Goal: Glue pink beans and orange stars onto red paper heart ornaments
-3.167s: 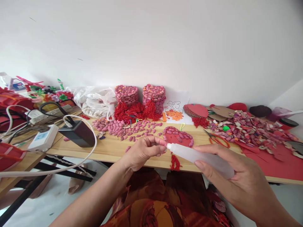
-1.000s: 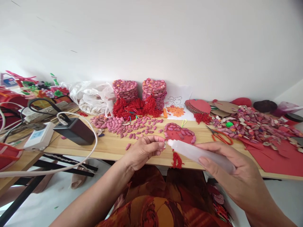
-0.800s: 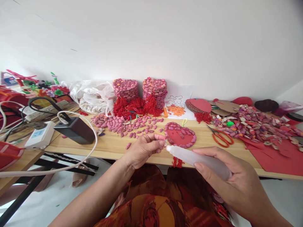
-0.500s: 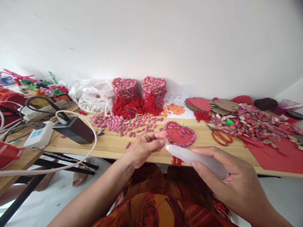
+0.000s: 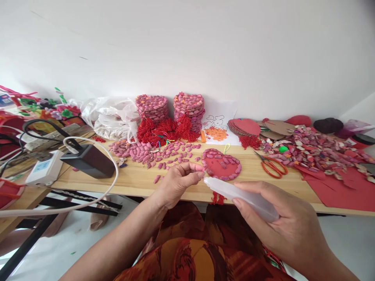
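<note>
My right hand (image 5: pixel 288 222) is wrapped round a translucent white squeeze bottle (image 5: pixel 243 197), its nozzle tilted up to the left. The nozzle tip sits close to the fingertips of my left hand (image 5: pixel 178 183), whose thumb and forefinger are pinched together. What they pinch, if anything, is too small to make out. Just behind the bottle, a red disc (image 5: pixel 213 167) lies on the table, rimmed with pink peanuts and with several more in its upper part. A yellow-green loop (image 5: pixel 226 148) tops it, and a red tassel (image 5: pixel 218 198) hangs at its lower edge.
Loose pink peanuts (image 5: pixel 140 151) lie left of the disc. Orange-handled scissors (image 5: pixel 272 168) rest to its right, beside a heap of pink shells (image 5: pixel 319 150). Stacked peanut-covered discs (image 5: pixel 189 102) stand by the wall. A black adapter (image 5: pixel 89 160) with a white cable is at left.
Both hands keep nearly the same pose. The bottle has shifted very slightly left. A small clear bit seen between the nozzle and the left fingertips is now less distinct.
</note>
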Demonstrator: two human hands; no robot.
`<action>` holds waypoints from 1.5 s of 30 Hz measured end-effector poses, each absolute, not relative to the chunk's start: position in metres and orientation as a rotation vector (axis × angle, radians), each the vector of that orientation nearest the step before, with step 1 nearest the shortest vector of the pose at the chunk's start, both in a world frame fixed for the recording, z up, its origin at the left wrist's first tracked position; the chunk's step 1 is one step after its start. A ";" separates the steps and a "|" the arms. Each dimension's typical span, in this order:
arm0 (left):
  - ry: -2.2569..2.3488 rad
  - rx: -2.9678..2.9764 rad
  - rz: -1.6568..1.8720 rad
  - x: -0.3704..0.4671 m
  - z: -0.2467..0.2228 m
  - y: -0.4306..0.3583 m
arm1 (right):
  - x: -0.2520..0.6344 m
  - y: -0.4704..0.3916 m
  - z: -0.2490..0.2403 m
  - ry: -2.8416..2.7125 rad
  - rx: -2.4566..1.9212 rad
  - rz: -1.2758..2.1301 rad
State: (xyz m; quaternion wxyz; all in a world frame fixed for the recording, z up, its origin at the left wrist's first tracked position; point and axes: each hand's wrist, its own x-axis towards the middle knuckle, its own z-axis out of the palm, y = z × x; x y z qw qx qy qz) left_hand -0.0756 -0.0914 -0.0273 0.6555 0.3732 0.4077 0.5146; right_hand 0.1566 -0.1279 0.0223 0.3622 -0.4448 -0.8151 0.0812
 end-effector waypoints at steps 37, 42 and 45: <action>1.106 1.186 1.007 -0.061 -0.025 -0.061 | 0.171 -0.081 -0.023 -0.719 -1.021 1.817; 1.388 1.611 0.939 -0.059 -0.018 -0.047 | 0.182 -0.067 -0.021 -0.587 -0.822 1.799; 1.467 1.730 0.901 -0.057 -0.018 -0.036 | 0.193 -0.061 -0.024 -0.526 -0.812 1.735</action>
